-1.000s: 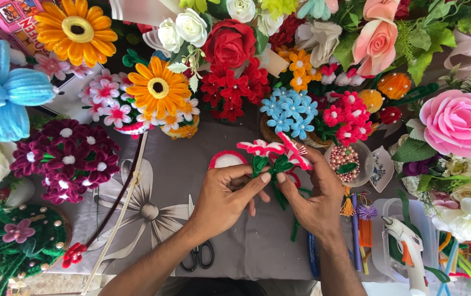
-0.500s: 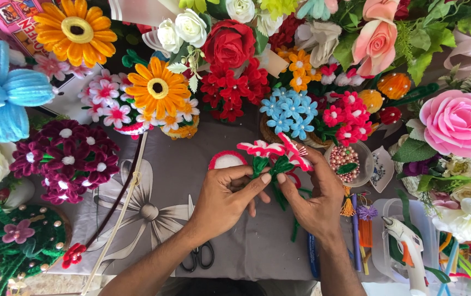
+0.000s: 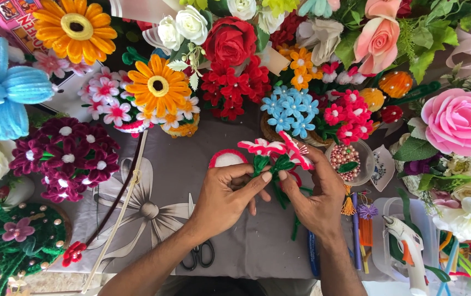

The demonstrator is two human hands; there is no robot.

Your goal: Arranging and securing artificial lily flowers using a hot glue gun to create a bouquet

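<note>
We see left hand (image 3: 225,193) and right hand (image 3: 315,197), fingers clamped on green fuzzy-wire stem (image 3: 272,167); red-and-white fuzzy-wire flower (image 3: 279,148) directly above fingers, stem axis vertical, hands equally near.

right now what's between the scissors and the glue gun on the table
In the head view, between the scissors and the glue gun lie the person's right hand and forearm, then blue and orange pens on the grey cloth.

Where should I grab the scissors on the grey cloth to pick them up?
Probably by the black handle loops of the scissors, coming from the near edge of the table: the loops point toward the person, the blades point away, beside the left hand.
</note>
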